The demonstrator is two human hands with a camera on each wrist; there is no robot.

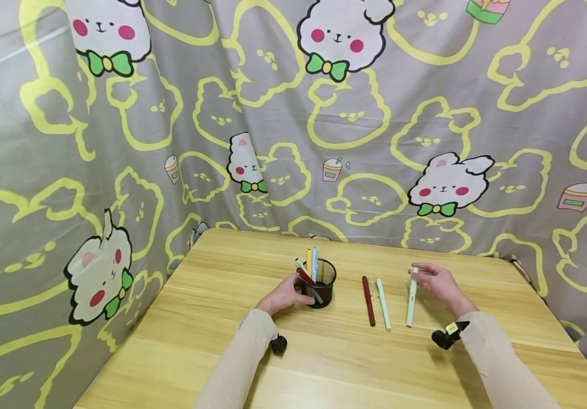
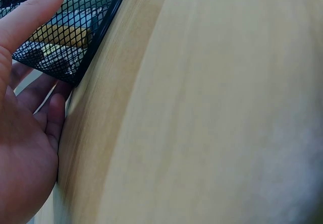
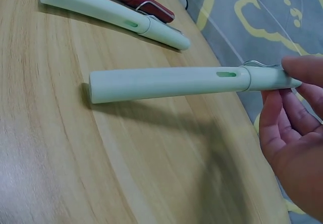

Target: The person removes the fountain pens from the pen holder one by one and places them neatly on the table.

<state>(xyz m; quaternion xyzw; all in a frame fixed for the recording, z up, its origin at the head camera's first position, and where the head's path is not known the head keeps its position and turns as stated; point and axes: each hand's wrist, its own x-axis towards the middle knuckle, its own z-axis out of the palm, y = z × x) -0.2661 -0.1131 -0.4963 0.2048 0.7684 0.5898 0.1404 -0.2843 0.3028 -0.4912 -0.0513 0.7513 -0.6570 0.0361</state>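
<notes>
A black mesh pen holder (image 1: 326, 291) stands upright on the table with several pens in it, among them a yellow pen (image 1: 309, 258), a light blue pen (image 1: 315, 264) and a dark red pen (image 1: 306, 276). My left hand (image 1: 285, 294) grips its side, the thumb (image 2: 38, 13) across the mesh and the fingers round the other side. On the right, my right hand (image 1: 438, 284) pinches the clip end of a mint-green pen (image 3: 166, 85) between thumb and fingertips. That end is raised, and the pen slants down with its other end low over the wood.
Between the hands, a dark red pen (image 1: 368, 301) and a second mint-green pen (image 1: 383, 304) lie side by side on the wooden table (image 1: 344, 363). A patterned grey curtain (image 1: 283, 113) hangs along the table's back and left edges.
</notes>
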